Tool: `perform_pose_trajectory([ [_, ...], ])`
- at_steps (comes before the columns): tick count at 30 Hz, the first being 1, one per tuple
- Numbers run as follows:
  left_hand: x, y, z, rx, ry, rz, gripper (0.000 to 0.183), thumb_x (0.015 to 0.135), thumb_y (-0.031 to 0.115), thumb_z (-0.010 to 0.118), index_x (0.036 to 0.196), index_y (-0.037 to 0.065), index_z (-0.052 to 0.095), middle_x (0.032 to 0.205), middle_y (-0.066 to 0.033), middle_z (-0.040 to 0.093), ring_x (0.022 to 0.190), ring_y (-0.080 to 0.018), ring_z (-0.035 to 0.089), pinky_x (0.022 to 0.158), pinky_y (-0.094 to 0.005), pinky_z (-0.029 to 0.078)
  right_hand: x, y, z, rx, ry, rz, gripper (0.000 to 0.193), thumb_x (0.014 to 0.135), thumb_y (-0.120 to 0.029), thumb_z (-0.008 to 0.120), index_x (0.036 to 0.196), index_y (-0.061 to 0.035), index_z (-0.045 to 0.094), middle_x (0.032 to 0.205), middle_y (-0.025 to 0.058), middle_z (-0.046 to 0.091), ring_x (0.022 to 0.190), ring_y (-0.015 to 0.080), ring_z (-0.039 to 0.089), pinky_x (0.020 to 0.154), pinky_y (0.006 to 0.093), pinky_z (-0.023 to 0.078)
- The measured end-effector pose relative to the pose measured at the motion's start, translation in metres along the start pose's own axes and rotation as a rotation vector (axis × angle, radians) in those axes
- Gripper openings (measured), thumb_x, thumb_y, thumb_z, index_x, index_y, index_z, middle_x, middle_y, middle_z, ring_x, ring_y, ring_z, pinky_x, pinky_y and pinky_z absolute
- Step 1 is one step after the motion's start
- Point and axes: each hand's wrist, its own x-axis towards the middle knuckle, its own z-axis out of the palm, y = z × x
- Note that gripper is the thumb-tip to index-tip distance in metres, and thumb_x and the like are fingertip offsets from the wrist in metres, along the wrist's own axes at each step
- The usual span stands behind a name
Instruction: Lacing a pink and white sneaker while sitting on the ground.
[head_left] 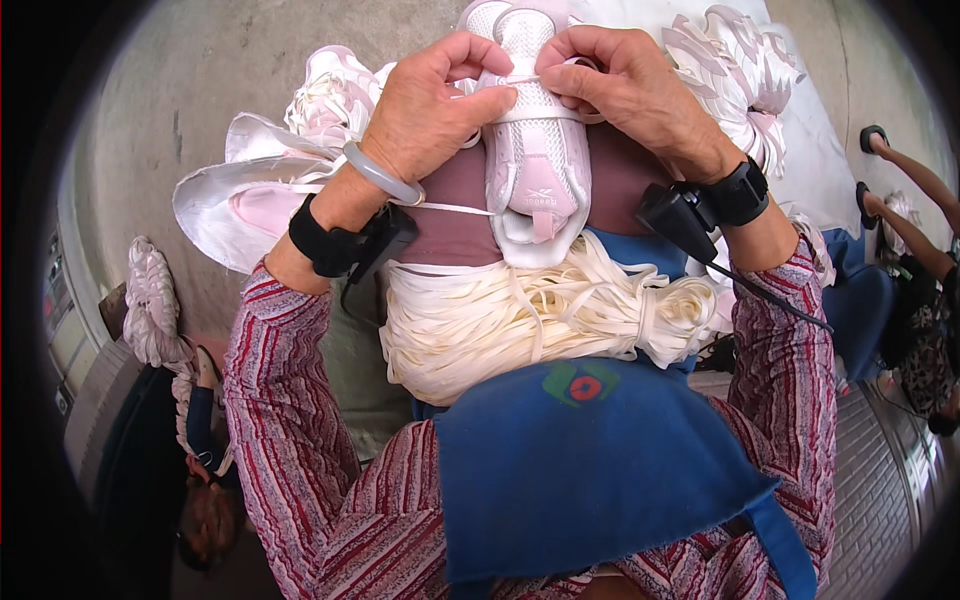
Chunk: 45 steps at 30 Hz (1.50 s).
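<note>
A pink and white shoe upper lies over my lap, its heel toward me and its tongue pointing away. My left hand is closed at the left eyelet edge, thumb and fingers pinching a white shoelace. Opposite it, my right hand pinches the lace at the right edge, where a small loop shows by the fingers. A short stretch of lace crosses the tongue between them. The exact grip is partly hidden by the fingers. Close under the heel rests a thick bundle of cream shoelaces on my lap.
Left of the shoe lie more uppers and a pink-white bunch. Another bunch of uppers sits on a white sheet at the right. A tied bundle stands far left. Other people are at both sides.
</note>
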Motion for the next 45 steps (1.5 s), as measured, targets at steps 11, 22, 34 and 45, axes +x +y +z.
perform_pose_trajectory([
  [11, 0.000, 0.004, -0.002, -0.068, -0.021, -0.050, 0.023, 0.082, 0.008, 0.069, 0.102, 0.002, 0.061, 0.090, -0.0023, 0.065, 0.071, -0.0046, 0.057, 0.060, -0.0189, 0.048, 0.000, 0.003, 0.005, -0.718, 0.208, -0.615, 0.013, 0.086, -0.012, 0.061, 0.095, -0.0020, 0.060, 0.079, 0.0142, 0.057, 0.070, 0.0298, 0.058, 0.064, 0.0355, 0.046],
  [22, -0.004, 0.007, 0.002, -0.101, 0.003, -0.083, 0.027, 0.081, 0.010, 0.070, 0.105, 0.002, 0.062, 0.093, -0.0050, 0.066, 0.075, -0.0070, 0.059, 0.064, -0.0204, 0.049, -0.007, 0.000, 0.014, -0.618, 0.254, -0.490, 0.012, 0.085, -0.012, 0.059, 0.087, -0.0003, 0.058, 0.080, 0.0179, 0.058, 0.076, 0.0342, 0.059, 0.067, 0.0393, 0.048],
  [34, 0.000, -0.002, -0.006, 0.036, 0.115, 0.114, 0.012, 0.080, 0.009, 0.068, 0.091, 0.006, 0.065, 0.084, -0.0006, 0.062, 0.073, -0.0069, 0.057, 0.065, -0.0217, 0.048, 0.010, -0.012, 0.009, -0.253, 0.097, -0.143, 0.028, 0.087, -0.023, 0.057, 0.078, 0.0031, 0.055, 0.060, 0.0110, 0.050, 0.057, 0.0146, 0.043, 0.054, 0.0316, 0.039],
  [45, -0.004, -0.008, 0.003, -0.036, -0.040, 0.111, 0.017, 0.082, 0.010, 0.067, 0.096, 0.003, 0.062, 0.086, -0.0039, 0.064, 0.082, -0.0094, 0.057, 0.075, -0.0251, 0.047, -0.018, -0.015, 0.017, -0.570, 0.215, -0.480, 0.008, 0.081, -0.006, 0.064, 0.084, 0.0015, 0.062, 0.075, 0.0166, 0.057, 0.070, 0.0328, 0.058, 0.065, 0.0359, 0.046],
])
